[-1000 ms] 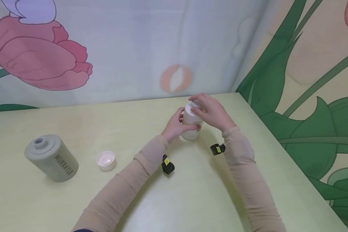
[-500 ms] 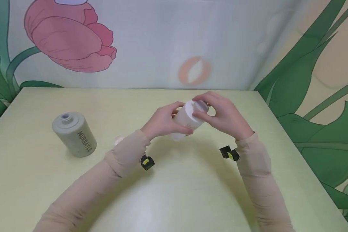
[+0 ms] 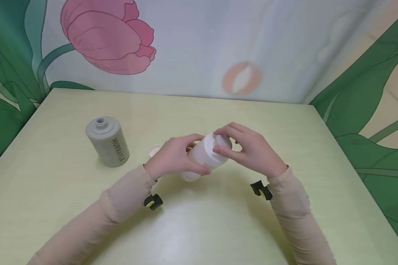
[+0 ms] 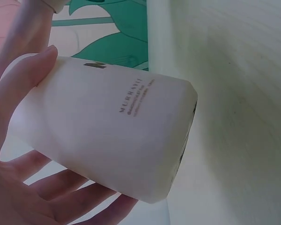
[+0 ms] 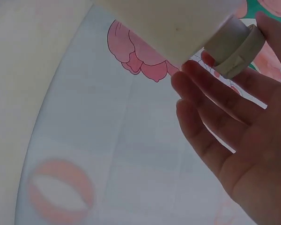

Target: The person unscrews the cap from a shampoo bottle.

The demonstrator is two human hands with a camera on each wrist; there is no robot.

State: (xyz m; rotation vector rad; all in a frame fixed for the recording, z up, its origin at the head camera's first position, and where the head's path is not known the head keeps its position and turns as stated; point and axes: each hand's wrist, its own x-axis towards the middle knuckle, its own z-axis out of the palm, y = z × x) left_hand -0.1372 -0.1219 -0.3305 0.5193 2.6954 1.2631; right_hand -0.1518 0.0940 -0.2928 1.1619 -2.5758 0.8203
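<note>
A white bottle (image 3: 200,154) with small print on its side is held off the table, tilted with its top toward the right. My left hand (image 3: 170,156) grips its body, the thumb along the near side and the fingers around the back. With thumb and fingers, my right hand (image 3: 252,151) pinches the cap (image 3: 224,141) at the bottle's top. In the right wrist view the cap (image 5: 239,49) sits at the bottle's end, between thumb and fingers. The bottle's printed side (image 4: 103,126) and base edge show in the left wrist view.
A grey bottle (image 3: 107,141) marked MURRAYLE stands at the left with an uncapped neck. Partly behind my left hand, a white cap (image 3: 154,149) lies on the pale table (image 3: 185,235). A flower-print curtain (image 3: 192,48) hangs behind the table's far edge.
Both hands have lifted the white bottle off the table, tilted it and brought it nearer. The right hand stays at its cap. The head view has turned left.
</note>
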